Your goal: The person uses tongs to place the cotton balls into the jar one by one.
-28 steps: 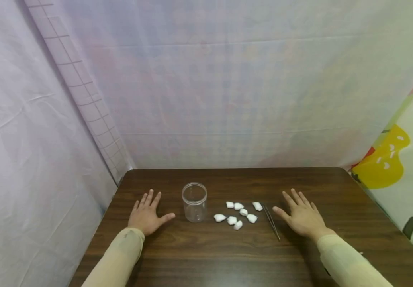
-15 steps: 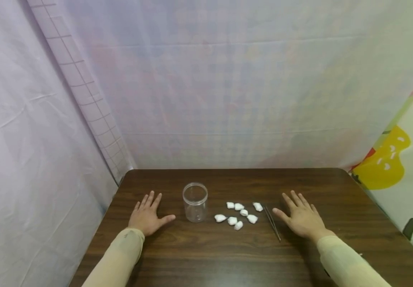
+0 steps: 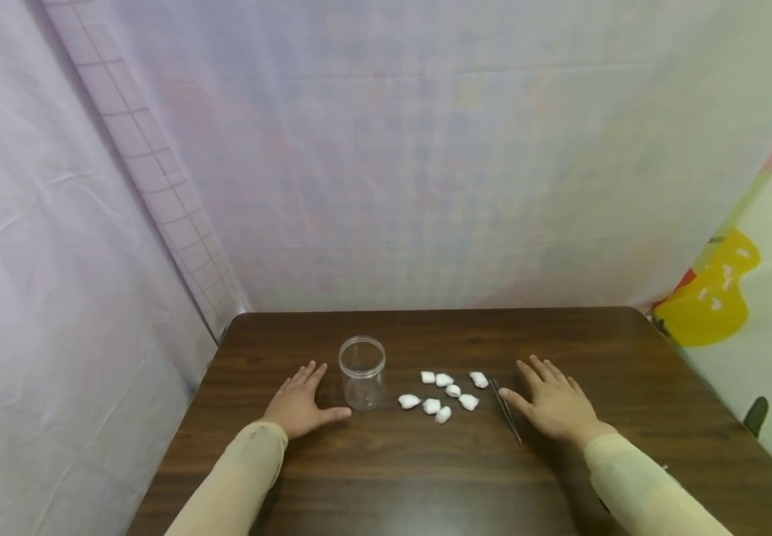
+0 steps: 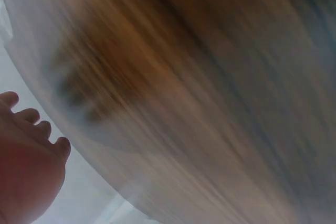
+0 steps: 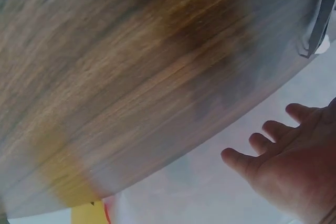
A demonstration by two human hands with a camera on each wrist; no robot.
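My left hand (image 3: 298, 408), fingers spread, is just left of a clear, lidless jar (image 3: 362, 383), its thumb pointing toward the jar's base. Several white cotton balls (image 3: 432, 406) lie loosely grouped to the right of the jar. Beside them a pair of metal tweezers (image 3: 508, 417) lies on the table. My right hand (image 3: 555, 403) is spread out near the tweezers, with its thumb overlapping them in the head view. Neither hand holds anything. In the wrist views the left fingers (image 4: 62, 148) and right fingers (image 5: 274, 129) show above the wood surface.
The dark wood table (image 3: 386, 469) ends at a pale curtain (image 3: 426, 186) behind it. More white cloth (image 3: 57, 298) hangs at the left side. On the right, a panel carries a yellow printed shape (image 3: 710, 305).
My left hand has moved right, closer to the jar. My right hand has shifted slightly left toward the tweezers. The jar, cotton balls and tweezers stay in place on the table.
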